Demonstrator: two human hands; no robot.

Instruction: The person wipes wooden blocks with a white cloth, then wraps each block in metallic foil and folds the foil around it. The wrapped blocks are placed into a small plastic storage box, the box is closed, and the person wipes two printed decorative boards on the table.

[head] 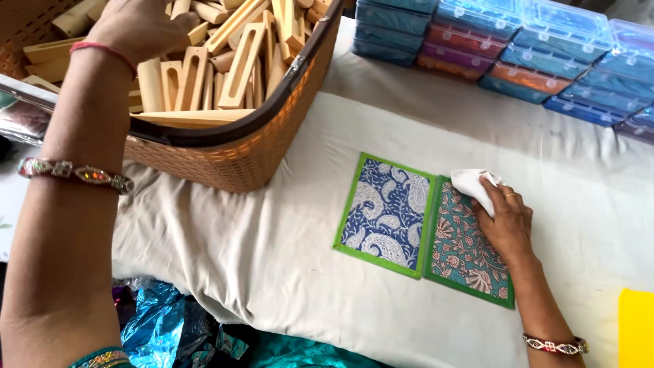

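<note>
My left hand point(139, 27) reaches into a brown woven basket point(252, 153) full of pale wooden pieces point(238, 61) and rests on them at the top left; whether it grips one is hidden. My right hand point(504, 221) presses a crumpled white cloth point(473, 185) against the teal floral half of an open fabric-covered folder point(466, 245). The folder's other half point(385, 211) is blue paisley with a green border, lying flat on the white sheet.
Stacks of blue, orange and purple plastic boxes point(524, 48) line the back right. A white sheet point(272, 259) covers the table. Shiny blue foil point(163, 327) lies at the near edge, and a yellow object point(637, 327) shows at the right edge.
</note>
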